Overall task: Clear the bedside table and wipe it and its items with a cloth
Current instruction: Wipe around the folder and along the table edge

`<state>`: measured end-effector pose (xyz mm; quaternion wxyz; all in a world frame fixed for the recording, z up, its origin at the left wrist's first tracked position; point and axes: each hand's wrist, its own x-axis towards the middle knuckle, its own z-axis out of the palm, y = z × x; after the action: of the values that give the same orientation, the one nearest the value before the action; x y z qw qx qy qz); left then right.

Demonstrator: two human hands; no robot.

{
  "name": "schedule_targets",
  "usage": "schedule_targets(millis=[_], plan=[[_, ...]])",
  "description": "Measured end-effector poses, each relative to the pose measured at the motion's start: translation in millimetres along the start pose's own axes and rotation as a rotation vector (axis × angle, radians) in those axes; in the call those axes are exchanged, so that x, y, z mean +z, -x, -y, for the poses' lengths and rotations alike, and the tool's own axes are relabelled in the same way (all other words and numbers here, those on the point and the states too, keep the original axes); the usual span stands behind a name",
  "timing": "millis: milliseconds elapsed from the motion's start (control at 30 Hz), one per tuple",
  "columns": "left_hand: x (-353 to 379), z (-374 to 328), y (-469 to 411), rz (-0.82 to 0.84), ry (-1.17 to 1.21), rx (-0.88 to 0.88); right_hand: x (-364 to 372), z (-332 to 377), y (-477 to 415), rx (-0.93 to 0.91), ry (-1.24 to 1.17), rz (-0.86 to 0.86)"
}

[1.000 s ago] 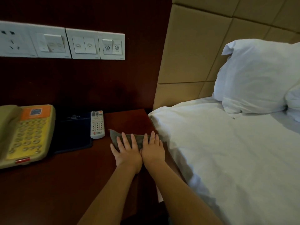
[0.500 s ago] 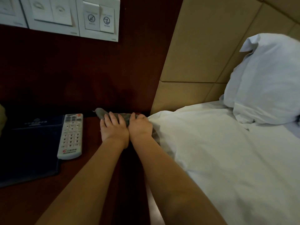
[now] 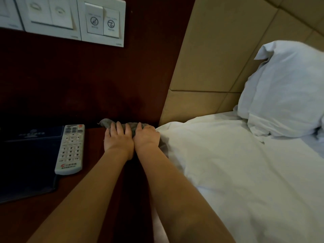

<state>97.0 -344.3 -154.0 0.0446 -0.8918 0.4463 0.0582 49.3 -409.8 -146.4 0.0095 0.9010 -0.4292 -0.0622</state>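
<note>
A grey cloth (image 3: 107,123) lies bunched at the back right corner of the dark red bedside table (image 3: 91,181), against the wall panel. My left hand (image 3: 117,139) and my right hand (image 3: 147,137) press flat on it side by side, fingers pointing at the wall. Most of the cloth is hidden under my palms. A white remote control (image 3: 70,149) lies just left of my left hand, partly on a dark blue folder (image 3: 29,160).
White wall switches (image 3: 103,23) sit on the dark wood panel above the table. A bed with a white duvet (image 3: 236,172) touches the table's right edge, and a white pillow (image 3: 287,92) leans on the beige padded headboard (image 3: 213,55).
Both hands have pushed the cloth from the table's front middle to its back corner by the wall. The view has shifted right and closer, so the telephone is out of frame.
</note>
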Motion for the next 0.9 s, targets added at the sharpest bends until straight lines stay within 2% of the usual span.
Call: schedule_targets(millis=[267,633,900], plan=[[4.5,-8.3,58.6,0.044,0.029,0.027,6.5,-9.4,61.7,0.001,-0.031,0.081],[19.5,-22.3,196.4,0.145,0.082,0.053,15.6,-27.2,204.4,-0.054,-0.049,0.215],[27.4,-23.1,252.9,0.187,0.082,0.057,21.5,-29.0,262.7,-0.070,-0.059,0.221]])
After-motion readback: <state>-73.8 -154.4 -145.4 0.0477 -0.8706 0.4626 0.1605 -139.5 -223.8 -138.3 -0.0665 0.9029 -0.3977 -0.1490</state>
